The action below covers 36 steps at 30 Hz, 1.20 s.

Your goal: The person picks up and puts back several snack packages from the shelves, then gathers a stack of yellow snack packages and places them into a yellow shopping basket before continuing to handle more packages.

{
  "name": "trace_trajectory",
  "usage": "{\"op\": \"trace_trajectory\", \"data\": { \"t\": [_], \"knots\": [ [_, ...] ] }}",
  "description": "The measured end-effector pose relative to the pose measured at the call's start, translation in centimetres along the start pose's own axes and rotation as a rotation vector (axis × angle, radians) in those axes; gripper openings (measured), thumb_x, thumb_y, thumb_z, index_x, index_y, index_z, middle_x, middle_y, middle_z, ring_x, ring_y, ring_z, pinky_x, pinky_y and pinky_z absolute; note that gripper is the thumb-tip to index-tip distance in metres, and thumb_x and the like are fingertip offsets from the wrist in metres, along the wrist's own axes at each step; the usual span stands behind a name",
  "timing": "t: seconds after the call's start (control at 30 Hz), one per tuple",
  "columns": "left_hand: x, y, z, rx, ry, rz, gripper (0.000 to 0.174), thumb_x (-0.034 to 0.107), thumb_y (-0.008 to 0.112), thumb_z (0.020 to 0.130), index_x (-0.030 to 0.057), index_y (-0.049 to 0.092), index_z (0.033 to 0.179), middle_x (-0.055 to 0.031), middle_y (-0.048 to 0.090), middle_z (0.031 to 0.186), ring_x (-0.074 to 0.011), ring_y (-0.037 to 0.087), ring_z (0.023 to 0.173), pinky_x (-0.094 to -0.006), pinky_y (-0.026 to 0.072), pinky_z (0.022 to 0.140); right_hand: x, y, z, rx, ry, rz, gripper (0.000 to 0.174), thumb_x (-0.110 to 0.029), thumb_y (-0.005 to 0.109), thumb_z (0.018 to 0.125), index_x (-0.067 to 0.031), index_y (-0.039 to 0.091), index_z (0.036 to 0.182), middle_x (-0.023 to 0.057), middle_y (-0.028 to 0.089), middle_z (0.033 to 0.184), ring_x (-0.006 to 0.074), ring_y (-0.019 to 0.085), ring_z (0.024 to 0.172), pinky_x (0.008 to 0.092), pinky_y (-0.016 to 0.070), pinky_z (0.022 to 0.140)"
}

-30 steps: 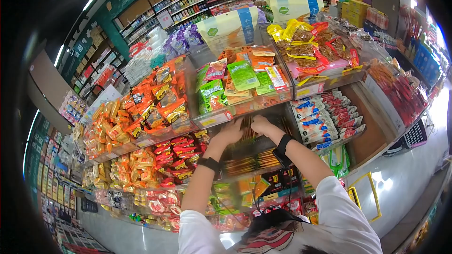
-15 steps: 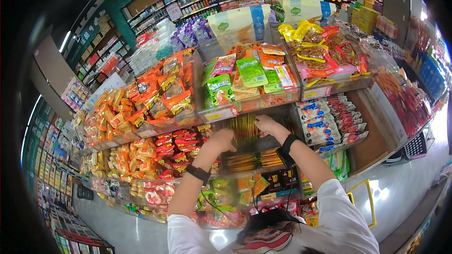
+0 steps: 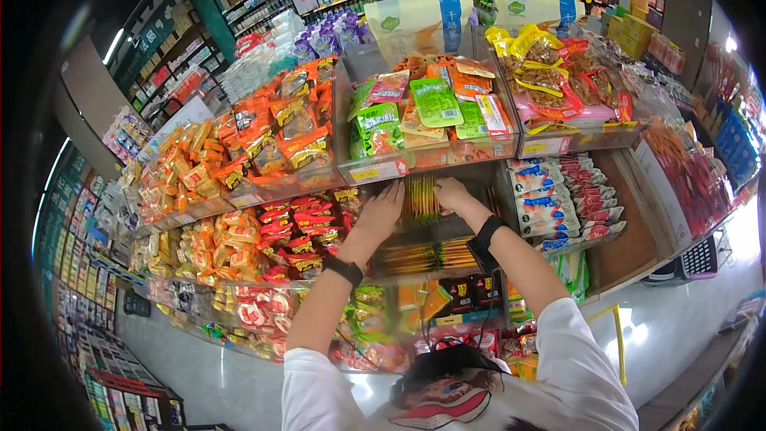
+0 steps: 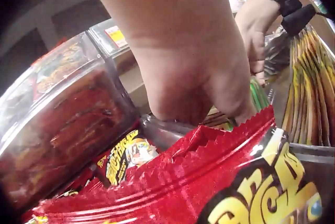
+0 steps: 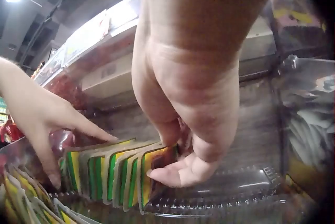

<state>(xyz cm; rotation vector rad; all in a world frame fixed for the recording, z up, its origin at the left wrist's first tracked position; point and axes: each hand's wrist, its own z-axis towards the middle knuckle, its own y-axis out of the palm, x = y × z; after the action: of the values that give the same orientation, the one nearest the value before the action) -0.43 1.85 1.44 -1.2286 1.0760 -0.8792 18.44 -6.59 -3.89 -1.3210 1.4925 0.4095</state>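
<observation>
A row of thin yellow-and-green snack packets (image 3: 420,198) stands on edge in a clear plastic bin, between my two hands. At its left end is my left hand (image 3: 381,212), fingers stretched out toward the back of the bin. In the right wrist view, the left hand (image 5: 44,114) has its thumb and fingers spread at that end of the row (image 5: 110,174). My right hand (image 3: 456,198) holds the right end; its fingers (image 5: 180,174) are curled, with the thumb on the last packet. A second row of similar packets (image 3: 423,258) sits nearer to me.
Red snack bags (image 3: 302,227) lie just left of the bin, and one red bag (image 4: 172,192) fills the left wrist view's front. White packets (image 3: 546,203) stand to the right. A bin of green and orange pouches (image 3: 437,102) overhangs at the back.
My left hand drew back leftward from the row, then came forward again to its left end with fingers straightened. The right hand has stayed at the right end.
</observation>
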Motion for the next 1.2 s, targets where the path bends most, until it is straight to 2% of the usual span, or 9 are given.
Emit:
{"op": "trace_trajectory", "data": {
  "t": [0.33,0.43,0.63,0.83,0.93,0.97,1.1,1.17,1.2],
  "knots": [
    [-0.5,-0.4,2.1,-0.120,-0.050,-0.015,0.108,0.033,0.085,0.054,-0.0016,0.027,0.137,-0.0168,0.032,0.143,-0.0272,0.033,0.132,-0.0431,0.0374,0.102,-0.5,0.5,-0.7,0.104,-0.037,0.046,0.041,-0.019,0.048,0.092,-0.0023,0.044,0.129,0.0100,0.041,0.137,0.0291,0.060,0.098,0.0345,0.0575,0.065],
    [-0.6,-0.7,2.1,-0.137,-0.071,-0.028,0.109,0.034,0.085,0.051,-0.0009,0.028,0.137,-0.0164,0.034,0.142,-0.0265,0.034,0.132,-0.0433,0.0368,0.102,-1.0,0.1,-1.3,0.044,-0.010,-0.023,0.046,-0.022,0.038,0.096,-0.0064,0.032,0.139,0.0145,0.034,0.141,0.0300,0.062,0.091,0.0363,0.0589,0.064],
    [0.1,0.8,1.5,0.041,-0.073,0.146,0.111,0.048,0.083,0.047,-0.0040,0.035,0.132,-0.0153,0.047,0.131,-0.0249,0.041,0.126,-0.0404,0.0383,0.097,0.3,-0.1,0.0,-0.060,0.091,0.019,0.049,-0.024,0.036,0.097,-0.0091,0.024,0.143,0.0168,0.041,0.133,0.0285,0.061,0.092,0.0379,0.0586,0.066],
    [2.4,-2.7,-3.1,0.159,0.037,0.095,0.080,0.047,0.067,0.073,-0.0052,0.042,0.127,-0.0177,0.050,0.125,-0.0293,0.043,0.122,-0.0420,0.0369,0.098,-2.1,-1.1,-4.1,-0.012,0.111,-0.007,0.052,-0.017,0.037,0.096,-0.0063,0.019,0.144,0.0201,0.041,0.131,0.0315,0.060,0.089,0.0414,0.0578,0.070],
    [4.2,-5.5,-7.3,0.234,0.091,0.018,0.063,0.041,0.062,0.081,-0.0028,0.046,0.124,-0.0160,0.051,0.123,-0.0296,0.044,0.121,-0.0427,0.0369,0.098,-2.0,-1.2,-5.3,0.057,0.081,0.090,0.048,-0.012,0.038,0.093,0.0019,0.027,0.138,0.0244,0.046,0.121,0.0326,0.060,0.084,0.0423,0.0570,0.073],
    [4.6,-5.8,-8.8,0.314,0.104,0.009,0.052,0.038,0.060,0.084,0.0016,0.050,0.120,-0.0145,0.054,0.119,-0.0295,0.048,0.115,-0.0434,0.0389,0.095,-1.7,-1.6,-4.7,-0.005,0.100,-0.015,0.045,-0.012,0.039,0.093,0.0036,0.030,0.134,0.0248,0.048,0.117,0.0329,0.060,0.082,0.0424,0.0566,0.073],
    [6.9,-7.3,-14.3,0.188,0.007,-0.301,0.031,0.029,0.057,0.086,0.0043,0.058,0.105,-0.0166,0.061,0.100,-0.0325,0.058,0.091,-0.0435,0.0462,0.078,-2.1,-2.6,-3.3,-0.138,0.116,-0.497,0.036,-0.014,0.042,0.091,0.0085,0.041,0.118,0.0255,0.054,0.104,0.0338,0.059,0.075,0.0439,0.0541,0.070],
    [7.9,-7.0,-16.7,0.105,-0.082,-0.449,0.023,0.025,0.056,0.087,0.0042,0.060,0.097,-0.0177,0.063,0.089,-0.0343,0.060,0.078,-0.0434,0.0482,0.069,-1.5,-2.3,-2.1,-0.111,0.088,-0.801,0.035,-0.015,0.046,0.089,0.0091,0.045,0.114,0.0260,0.055,0.101,0.0352,0.059,0.078,0.0446,0.0494,0.070],
    [8.2,-6.0,-17.7,0.110,-0.117,-0.470,0.022,0.023,0.055,0.087,0.0032,0.060,0.094,-0.0182,0.062,0.085,-0.0350,0.060,0.076,-0.0435,0.0483,0.067,-1.0,-1.8,-2.4,0.065,-0.033,-0.791,0.034,-0.015,0.047,0.089,0.0082,0.047,0.113,0.0261,0.056,0.101,0.0348,0.059,0.081,0.0441,0.0486,0.071]
  ]
}}
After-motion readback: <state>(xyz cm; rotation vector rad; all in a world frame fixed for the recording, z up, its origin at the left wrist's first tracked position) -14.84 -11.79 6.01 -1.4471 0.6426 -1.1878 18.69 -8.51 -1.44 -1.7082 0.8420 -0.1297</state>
